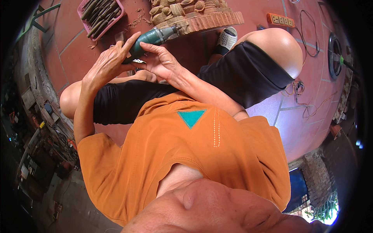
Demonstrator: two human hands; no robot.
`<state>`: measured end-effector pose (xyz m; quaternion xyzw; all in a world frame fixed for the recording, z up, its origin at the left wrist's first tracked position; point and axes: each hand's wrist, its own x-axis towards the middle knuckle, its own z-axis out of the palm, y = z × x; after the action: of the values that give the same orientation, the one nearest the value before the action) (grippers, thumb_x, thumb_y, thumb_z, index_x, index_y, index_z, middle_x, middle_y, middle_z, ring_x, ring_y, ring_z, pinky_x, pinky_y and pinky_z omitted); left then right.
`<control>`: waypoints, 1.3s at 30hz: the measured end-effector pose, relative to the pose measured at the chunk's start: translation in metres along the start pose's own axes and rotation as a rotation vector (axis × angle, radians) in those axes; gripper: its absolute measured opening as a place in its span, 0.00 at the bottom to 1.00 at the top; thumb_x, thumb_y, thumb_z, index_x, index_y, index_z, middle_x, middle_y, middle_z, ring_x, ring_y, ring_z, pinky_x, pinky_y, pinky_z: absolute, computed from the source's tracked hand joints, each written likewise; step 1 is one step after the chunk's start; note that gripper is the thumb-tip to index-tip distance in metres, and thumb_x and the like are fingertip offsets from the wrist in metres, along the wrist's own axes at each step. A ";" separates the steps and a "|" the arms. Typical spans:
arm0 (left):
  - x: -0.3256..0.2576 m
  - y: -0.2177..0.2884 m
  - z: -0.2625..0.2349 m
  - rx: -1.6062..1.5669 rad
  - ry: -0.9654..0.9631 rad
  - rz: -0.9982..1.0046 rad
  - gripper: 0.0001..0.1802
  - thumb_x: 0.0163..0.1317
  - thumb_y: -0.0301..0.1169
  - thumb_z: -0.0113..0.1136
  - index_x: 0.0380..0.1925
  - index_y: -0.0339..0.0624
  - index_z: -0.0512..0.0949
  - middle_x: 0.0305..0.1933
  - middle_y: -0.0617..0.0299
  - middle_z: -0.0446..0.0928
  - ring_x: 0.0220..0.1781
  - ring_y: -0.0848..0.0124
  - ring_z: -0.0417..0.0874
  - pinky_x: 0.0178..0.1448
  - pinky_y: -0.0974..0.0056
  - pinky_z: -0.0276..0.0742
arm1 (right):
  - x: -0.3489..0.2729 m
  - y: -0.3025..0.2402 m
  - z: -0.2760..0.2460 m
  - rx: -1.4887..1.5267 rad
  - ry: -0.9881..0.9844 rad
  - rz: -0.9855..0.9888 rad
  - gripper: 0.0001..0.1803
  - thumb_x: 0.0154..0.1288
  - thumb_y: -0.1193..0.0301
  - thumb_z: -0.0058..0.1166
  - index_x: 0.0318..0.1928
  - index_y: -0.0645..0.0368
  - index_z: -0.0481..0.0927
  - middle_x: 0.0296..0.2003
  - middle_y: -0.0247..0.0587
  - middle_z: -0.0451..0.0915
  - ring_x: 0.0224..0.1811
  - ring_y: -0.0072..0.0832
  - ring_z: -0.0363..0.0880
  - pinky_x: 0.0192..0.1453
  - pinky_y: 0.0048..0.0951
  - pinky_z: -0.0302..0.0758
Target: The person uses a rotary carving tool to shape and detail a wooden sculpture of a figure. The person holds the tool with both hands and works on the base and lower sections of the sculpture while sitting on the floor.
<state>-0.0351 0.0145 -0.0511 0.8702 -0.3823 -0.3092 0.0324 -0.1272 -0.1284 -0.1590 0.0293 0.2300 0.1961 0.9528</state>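
A green die grinder [149, 39] with a metal nose is held between my two hands, above my crossed legs. My left hand [108, 64] is closed around its rear body, with the index finger stretched along the side. Against the underside and near side of the tool my right hand [163, 64] closes with thumb and fingers. The nose points right and ends beside the rim of a carved wooden piece [210, 22]. Whether the bit touches the wood I cannot tell. Rounded shapes are carved on top of this piece, and its thick edge is grooved.
A pink basket [123, 13] of wooden-handled tools stands at the far left, with wood shavings [136, 21] beside it. At the far right lie an orange power strip [280, 20], loose cables [316, 42] and a black round object [335, 56]. Clutter lines the left wall.
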 end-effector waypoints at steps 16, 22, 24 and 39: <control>-0.001 0.000 -0.001 0.006 0.025 -0.003 0.55 0.54 0.32 0.73 0.78 0.60 0.50 0.38 0.50 0.76 0.41 0.52 0.83 0.47 0.51 0.79 | 0.002 -0.004 0.005 -0.034 -0.012 -0.022 0.17 0.64 0.71 0.66 0.52 0.56 0.77 0.47 0.38 0.81 0.53 0.32 0.80 0.60 0.48 0.79; -0.001 0.001 -0.003 -0.002 0.024 0.004 0.55 0.53 0.29 0.73 0.78 0.59 0.50 0.39 0.50 0.76 0.42 0.51 0.83 0.47 0.51 0.78 | 0.002 -0.005 0.004 -0.048 -0.018 0.002 0.18 0.63 0.71 0.66 0.52 0.56 0.77 0.47 0.37 0.81 0.53 0.32 0.81 0.60 0.49 0.79; -0.002 0.000 -0.004 -0.003 0.027 0.019 0.55 0.53 0.29 0.73 0.78 0.59 0.50 0.40 0.50 0.76 0.42 0.52 0.83 0.47 0.51 0.78 | 0.003 -0.004 0.004 -0.044 -0.015 -0.001 0.18 0.63 0.72 0.66 0.52 0.56 0.77 0.47 0.37 0.81 0.53 0.32 0.81 0.60 0.50 0.79; 0.005 0.001 -0.003 0.011 -0.011 0.040 0.54 0.55 0.36 0.73 0.78 0.63 0.51 0.37 0.51 0.75 0.41 0.54 0.82 0.46 0.51 0.77 | -0.003 -0.003 0.001 0.052 -0.008 -0.003 0.19 0.62 0.75 0.65 0.53 0.57 0.76 0.48 0.38 0.79 0.55 0.32 0.79 0.63 0.53 0.76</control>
<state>-0.0318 0.0102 -0.0511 0.8609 -0.4013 -0.3112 0.0317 -0.1281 -0.1325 -0.1571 0.0545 0.2311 0.1886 0.9529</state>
